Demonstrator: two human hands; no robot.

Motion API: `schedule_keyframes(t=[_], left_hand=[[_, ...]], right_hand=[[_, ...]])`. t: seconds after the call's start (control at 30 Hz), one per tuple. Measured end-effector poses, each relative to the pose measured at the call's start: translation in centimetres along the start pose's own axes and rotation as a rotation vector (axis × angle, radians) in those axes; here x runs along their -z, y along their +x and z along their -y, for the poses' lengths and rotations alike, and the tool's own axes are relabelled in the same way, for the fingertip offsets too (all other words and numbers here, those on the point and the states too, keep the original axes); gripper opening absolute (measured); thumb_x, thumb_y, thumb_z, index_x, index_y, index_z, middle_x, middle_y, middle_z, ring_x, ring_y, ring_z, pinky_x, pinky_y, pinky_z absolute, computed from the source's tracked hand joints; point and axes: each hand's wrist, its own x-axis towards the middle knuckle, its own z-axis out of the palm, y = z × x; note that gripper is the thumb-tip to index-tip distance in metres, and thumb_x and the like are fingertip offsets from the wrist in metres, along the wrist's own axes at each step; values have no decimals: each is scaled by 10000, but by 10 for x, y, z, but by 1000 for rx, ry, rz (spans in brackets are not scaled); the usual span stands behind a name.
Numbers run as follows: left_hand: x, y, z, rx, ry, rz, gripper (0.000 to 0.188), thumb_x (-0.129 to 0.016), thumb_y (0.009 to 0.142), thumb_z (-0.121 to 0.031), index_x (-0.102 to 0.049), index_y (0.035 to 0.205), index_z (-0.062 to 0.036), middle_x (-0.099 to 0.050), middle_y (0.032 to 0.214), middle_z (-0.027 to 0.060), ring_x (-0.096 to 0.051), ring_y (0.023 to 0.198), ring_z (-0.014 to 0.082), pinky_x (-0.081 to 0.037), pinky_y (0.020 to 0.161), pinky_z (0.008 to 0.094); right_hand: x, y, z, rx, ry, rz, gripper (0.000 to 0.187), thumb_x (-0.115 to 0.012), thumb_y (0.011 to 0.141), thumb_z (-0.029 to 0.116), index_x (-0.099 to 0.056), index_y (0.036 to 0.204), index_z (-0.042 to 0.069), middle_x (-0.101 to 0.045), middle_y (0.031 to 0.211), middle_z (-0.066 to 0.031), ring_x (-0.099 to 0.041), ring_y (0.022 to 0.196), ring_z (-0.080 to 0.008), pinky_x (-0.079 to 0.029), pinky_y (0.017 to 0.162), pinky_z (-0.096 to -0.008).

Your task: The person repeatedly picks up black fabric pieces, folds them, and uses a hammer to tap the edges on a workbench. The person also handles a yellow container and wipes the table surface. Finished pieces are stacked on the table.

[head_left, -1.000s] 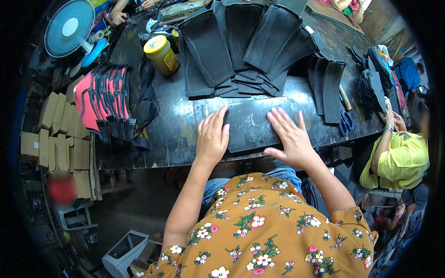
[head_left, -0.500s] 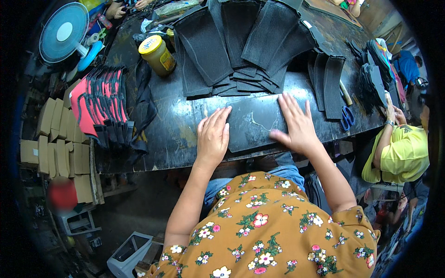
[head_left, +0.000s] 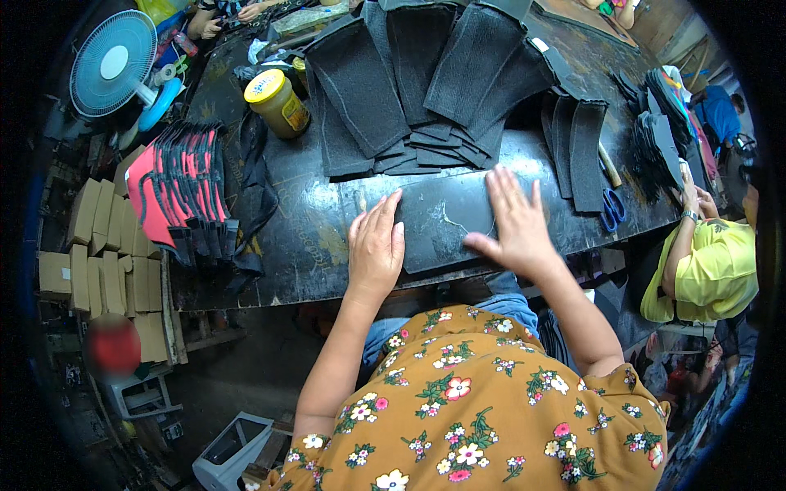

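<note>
A dark, flat rectangular board (head_left: 427, 247) lies on the worn black table (head_left: 307, 196) in front of me. A thin pale smear or thread marks its surface. My left hand (head_left: 377, 245) rests at the board's left edge, fingers stretched out and holding nothing. Across the board's right part lies my right hand (head_left: 521, 229), palm down with thumb and fingers apart; it is slightly blurred. Just beyond the board, black textile pieces (head_left: 356, 90) are fanned out in overlapping layers. More black strips (head_left: 585, 155) hang together to the right of them.
A yellow-lidded jar (head_left: 280, 106) stands back left, near a stack of pink-and-black pieces (head_left: 176, 192). Blue-handled scissors (head_left: 612, 209) lie right. A fan (head_left: 115, 61) and cardboard boxes (head_left: 102, 278) are at left. A person in yellow (head_left: 712, 274) works at right.
My right hand has shifted slightly to the left over the board. My left hand stays almost where it was, at the board's left edge.
</note>
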Motion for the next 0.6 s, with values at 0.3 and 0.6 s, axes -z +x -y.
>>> schedule_keyframes(t=[0.3,0.6], left_hand=[[-1,-2,1,-3,-49,-33,574,-547,1024,-130,-395,1575,-78,-658,1365,165,-598,1303,309,-346,1162,489],[-1,-2,0,77,-164,-106,635,-526,1016,-59,-305,1612,-55,-643,1359,190,-599,1283,345,-374,1143,476]], right_hand=[[-2,5,1,97,58,53,1136,-521,896,800,-250,1624,-30,-287,1681,-241,-212,1595,-344,-94,1260,-614],[7,7,39,582,219,230,1096,-577,880,774,-328,1603,-10,-325,1670,-218,-263,1580,-328,-161,1251,-628]])
